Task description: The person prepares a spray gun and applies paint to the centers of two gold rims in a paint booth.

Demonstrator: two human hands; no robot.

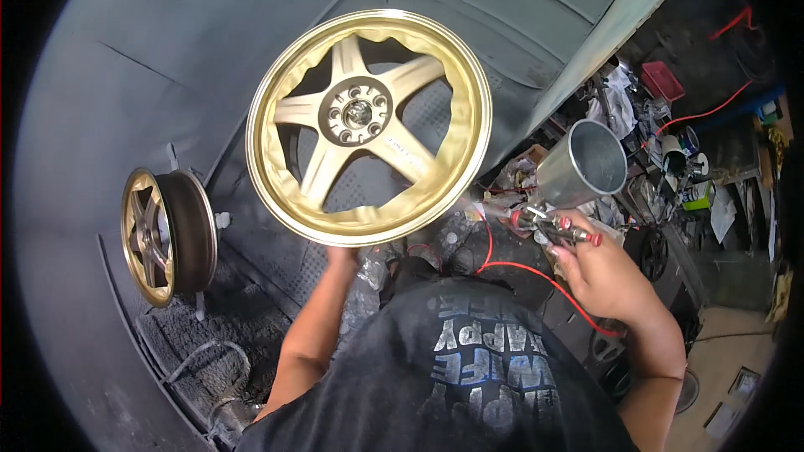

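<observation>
A gold five-spoke car wheel point(406, 146) stands tilted up in front of me, its face toward me. A shiny lip runs round it, and masking with a wavy edge, tinted gold, lines the inside of the rim. My left hand point(342, 256) reaches up to the wheel's lower edge; its fingers are hidden behind the rim. Closed round a spray gun point(548, 224) is my right hand point(599, 276), just right of the wheel. A large metal paint cup point(582, 163) sits on top of the gun, whose nozzle end points at the lower right rim.
At left, a second wheel point(193, 230) is held upright on a stand. A red air hose point(536, 270) curves below the gun. Grey booth walls point(167, 50) rise behind. Cluttered shelves at right carry cans, rags and a red tray point(662, 81). A grey hose point(218, 347) lies lower left.
</observation>
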